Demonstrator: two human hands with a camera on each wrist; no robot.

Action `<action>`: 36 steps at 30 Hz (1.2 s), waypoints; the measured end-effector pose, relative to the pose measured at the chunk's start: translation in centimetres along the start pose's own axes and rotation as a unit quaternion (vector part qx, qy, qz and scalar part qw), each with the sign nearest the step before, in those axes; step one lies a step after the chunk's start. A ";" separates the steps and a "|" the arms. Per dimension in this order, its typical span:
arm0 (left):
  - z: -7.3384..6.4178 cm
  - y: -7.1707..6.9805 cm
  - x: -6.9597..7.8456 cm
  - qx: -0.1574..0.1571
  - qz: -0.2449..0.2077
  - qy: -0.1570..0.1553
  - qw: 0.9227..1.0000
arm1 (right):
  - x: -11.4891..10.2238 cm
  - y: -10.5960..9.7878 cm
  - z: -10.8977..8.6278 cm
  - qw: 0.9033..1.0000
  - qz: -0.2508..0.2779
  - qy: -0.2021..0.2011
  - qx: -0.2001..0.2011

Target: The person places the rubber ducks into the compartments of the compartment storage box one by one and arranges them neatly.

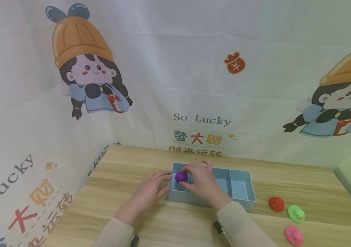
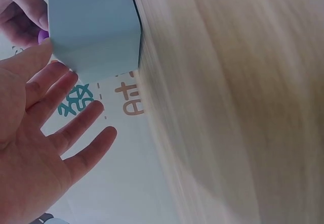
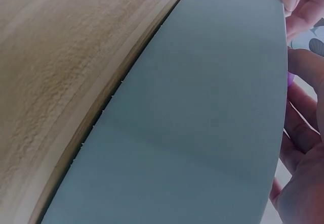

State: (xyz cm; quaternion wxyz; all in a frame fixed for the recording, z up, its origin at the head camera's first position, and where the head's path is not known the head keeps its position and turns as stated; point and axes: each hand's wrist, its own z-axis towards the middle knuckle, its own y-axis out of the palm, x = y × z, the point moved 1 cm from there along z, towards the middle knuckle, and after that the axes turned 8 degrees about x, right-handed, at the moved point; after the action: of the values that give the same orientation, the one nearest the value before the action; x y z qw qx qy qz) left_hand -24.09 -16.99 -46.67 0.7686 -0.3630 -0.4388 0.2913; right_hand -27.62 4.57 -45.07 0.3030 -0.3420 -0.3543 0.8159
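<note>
Over the left compartment of a blue-grey divided box (image 1: pixel 212 200), my right hand (image 1: pixel 202 180) pinches a round purple toy (image 1: pixel 181 177) between thumb and forefinger. Its other fingers reach over the box, and its wrist crosses the front wall. My left hand (image 1: pixel 150 188) is at the box's left end, fingers spread and fingertips right at the rim. In the left wrist view the left fingers (image 2: pixel 83 155) extend loosely beside the box corner. Only a sliver of the purple toy (image 3: pixel 290 78) shows past the box wall in the right wrist view.
Right of the box lie a red toy (image 1: pixel 276 204), a green rubber duck (image 1: pixel 296 213) and a pink rubber duck (image 1: pixel 294 235) on the wooden table (image 1: pixel 101 206). A printed white cloth (image 1: pixel 169 68) hangs behind the table and along its left side.
</note>
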 end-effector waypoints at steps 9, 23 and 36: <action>0.2 -0.2 0.1 0.003 0.007 0.005 1.000 | -0.1 0.5 0.6 1.000 -0.010 0.008 -0.027; 0.1 0.0 -0.1 0.003 -0.004 0.002 1.000 | 0.1 1.4 1.3 0.995 -0.033 -0.001 -0.096; 0.0 0.0 -0.3 0.001 -0.005 0.005 1.000 | -0.3 1.9 2.3 0.990 -0.061 0.017 -0.130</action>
State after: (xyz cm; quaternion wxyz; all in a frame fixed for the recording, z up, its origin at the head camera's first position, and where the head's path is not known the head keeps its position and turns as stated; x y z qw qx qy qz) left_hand -24.22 -17.20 -46.80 0.7728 -0.3612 -0.4364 0.2862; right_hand -29.75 2.41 -45.31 0.3115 -0.3699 -0.4721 0.7370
